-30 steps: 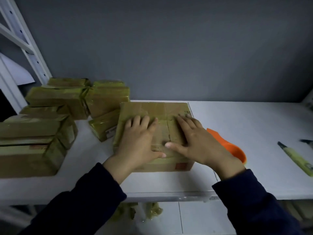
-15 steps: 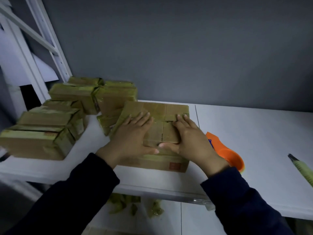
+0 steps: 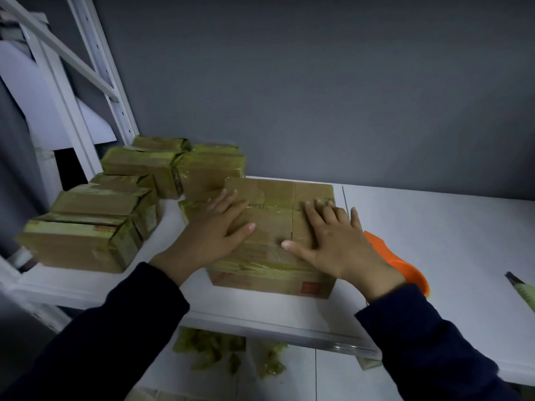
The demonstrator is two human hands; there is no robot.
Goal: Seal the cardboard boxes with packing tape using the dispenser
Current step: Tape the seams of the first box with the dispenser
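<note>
Two palms down on my cardboard box (image 3: 275,218).
Left hand (image 3: 214,235) and right hand (image 3: 338,241) press flat, fingers spread, gripping nothing; orange dispenser (image 3: 411,273) sits just right of it.

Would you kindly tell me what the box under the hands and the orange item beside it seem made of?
Box: brown cardboard, matte, with glossy yellowish tape strips catching light. Orange item: probably smooth moulded plastic, judging by its even colour.

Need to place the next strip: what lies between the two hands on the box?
Head view: only the taped top of the cardboard box, its seam running between the left hand and right hand; nothing else lies there.
</note>
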